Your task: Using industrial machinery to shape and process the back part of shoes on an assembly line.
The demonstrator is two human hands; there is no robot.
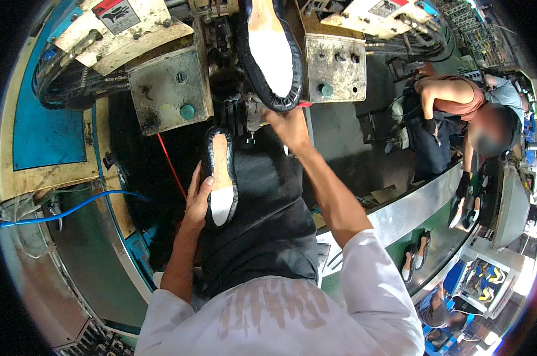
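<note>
My left hand (pixel 198 199) grips a black shoe upper (pixel 222 178) above my lap. Its underside faces up, showing a tan and white insole with the black edge folded in around it. A second, larger-looking black shoe (pixel 271 59) sits in the machine ahead, bottom up, with a white patch and a pleated black rim. My right hand (pixel 289 127) reaches in just below the near end of that shoe. Its fingers are partly hidden by the shoe and machine parts, so their grip does not show.
Metal control boxes with green buttons (pixel 187 111) flank the machine. A blue hose (pixel 72 215) runs at left. To the right, a metal-edged conveyor (pixel 420 222) carries pairs of shoes (pixel 415 256). A co-worker (pixel 458 110) bends over its far part; another person (pixel 437 308) is at lower right.
</note>
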